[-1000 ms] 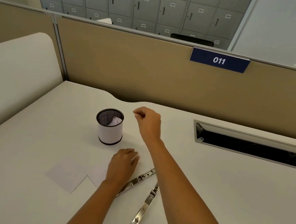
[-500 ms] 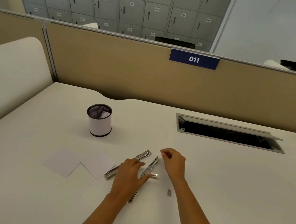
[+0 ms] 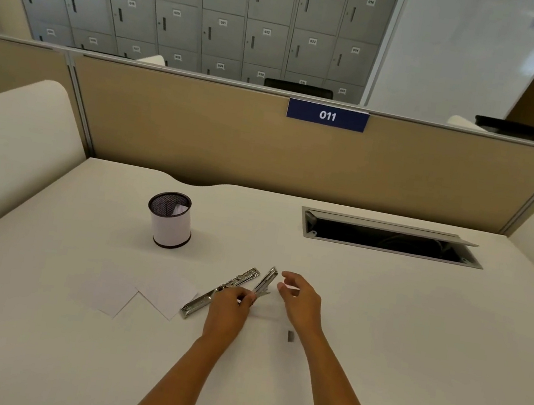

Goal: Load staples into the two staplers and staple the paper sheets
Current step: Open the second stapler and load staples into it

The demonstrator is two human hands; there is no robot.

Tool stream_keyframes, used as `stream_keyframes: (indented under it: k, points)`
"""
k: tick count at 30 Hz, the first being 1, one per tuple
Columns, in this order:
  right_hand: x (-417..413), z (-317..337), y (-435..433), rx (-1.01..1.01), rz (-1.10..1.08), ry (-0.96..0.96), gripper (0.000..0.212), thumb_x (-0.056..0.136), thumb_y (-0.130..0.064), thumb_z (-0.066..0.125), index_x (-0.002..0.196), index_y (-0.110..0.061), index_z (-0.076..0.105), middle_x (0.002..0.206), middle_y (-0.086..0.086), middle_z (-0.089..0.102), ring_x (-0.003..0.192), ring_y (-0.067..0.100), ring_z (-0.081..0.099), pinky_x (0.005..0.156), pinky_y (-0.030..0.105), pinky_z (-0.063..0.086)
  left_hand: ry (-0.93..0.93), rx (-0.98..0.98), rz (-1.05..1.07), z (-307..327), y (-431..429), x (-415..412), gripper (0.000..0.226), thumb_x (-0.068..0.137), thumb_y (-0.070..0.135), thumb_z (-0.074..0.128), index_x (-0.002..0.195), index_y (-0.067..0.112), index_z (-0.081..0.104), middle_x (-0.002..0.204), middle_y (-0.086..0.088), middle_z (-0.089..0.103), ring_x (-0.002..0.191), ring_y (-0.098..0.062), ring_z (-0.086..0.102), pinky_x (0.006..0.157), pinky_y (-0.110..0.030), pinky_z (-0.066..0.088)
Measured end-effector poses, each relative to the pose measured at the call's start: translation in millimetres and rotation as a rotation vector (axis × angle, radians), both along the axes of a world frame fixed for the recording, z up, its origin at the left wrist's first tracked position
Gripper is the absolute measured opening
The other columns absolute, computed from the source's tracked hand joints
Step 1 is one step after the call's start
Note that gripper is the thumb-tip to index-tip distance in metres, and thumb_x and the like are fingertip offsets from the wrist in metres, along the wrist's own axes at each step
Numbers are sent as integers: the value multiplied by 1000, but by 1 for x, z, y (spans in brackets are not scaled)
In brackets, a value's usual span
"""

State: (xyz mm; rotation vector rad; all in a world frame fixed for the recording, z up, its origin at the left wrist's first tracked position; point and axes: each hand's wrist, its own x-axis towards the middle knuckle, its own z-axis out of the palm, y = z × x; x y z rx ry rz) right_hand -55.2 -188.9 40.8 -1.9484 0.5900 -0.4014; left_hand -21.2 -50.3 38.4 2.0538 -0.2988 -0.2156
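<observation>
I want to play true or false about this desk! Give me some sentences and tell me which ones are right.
1. The cup stands left of the staplers. True.
2. The sign on the partition reads 015. False: it reads 011.
3. The left hand holds the right stapler. True.
4. Both paper sheets lie right of the hands. False: they lie to the left, beside the left stapler.
5. The right hand rests inside the cup. False: it is near the staplers, pinching a small strip.
</observation>
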Motion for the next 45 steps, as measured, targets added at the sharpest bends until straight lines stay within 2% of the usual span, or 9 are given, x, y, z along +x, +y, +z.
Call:
stream_keyframes:
  k: [4,9,17,21,25,30,37,42,45]
  points:
    - [-4,14,8,48,31,-125,28,88,-18,61,115,-24,60,109,-5,63,92,8,58,67,1,44,103,-149,6,11,0,-6,20,92,18,50,93,8,67,80,-2,67,56,-4,59,47,-6,44]
    - [-7,28,14,118,13,-191,31,88,-18,60,119,-23,57,108,-7,60,98,15,61,86,27,53,23,-141,-15,23,1,-9,20,91,29,53,87,16,67,71,6,66,52,-4,54,53,-13,43]
    - [-12,42,4,310,-81,-258,8,85,-19,64,92,-20,62,97,0,65,89,15,65,60,9,52,-42,-77,-94,35,8,-6,26,84,39,61,79,15,71,52,13,57,47,-4,50,43,-2,38]
    - [-16,44,2,515,-116,-272,17,84,-12,66,100,-13,63,99,9,67,92,21,67,70,19,56,-94,-120,-94,40,9,-8,21,84,33,63,96,19,73,65,9,64,52,-3,57,49,-2,40]
    - [-18,43,8,640,-153,-270,17,82,-10,67,99,-8,68,97,9,69,91,22,67,75,24,56,-249,-162,-24,42,8,-11,24,85,25,64,108,19,69,94,2,73,76,-7,64,65,-5,44]
    - [-19,44,12,525,-176,-261,20,82,-11,68,102,-8,69,96,6,69,85,16,67,69,17,56,-566,118,-146,38,7,-16,32,93,27,50,124,23,59,99,1,70,81,-15,62,63,-19,42]
    - [-19,49,14,507,-187,-273,21,81,-10,68,102,-10,69,98,5,69,87,16,67,68,16,56,-452,-7,-204,39,7,-14,31,93,25,51,122,19,60,97,-5,71,82,-17,62,74,-33,52]
    - [-21,50,16,648,-253,-282,16,79,-9,70,96,-9,70,97,8,70,89,21,68,69,21,56,-473,-46,-182,35,7,-12,29,87,25,60,114,16,65,99,-2,72,83,-12,63,74,-15,47]
    - [-25,49,12,602,-230,-239,18,83,-15,67,100,-9,68,100,9,68,93,23,66,76,25,56,-447,-78,-168,34,6,-10,24,83,23,66,105,15,69,98,0,73,84,-10,65,76,-13,47]
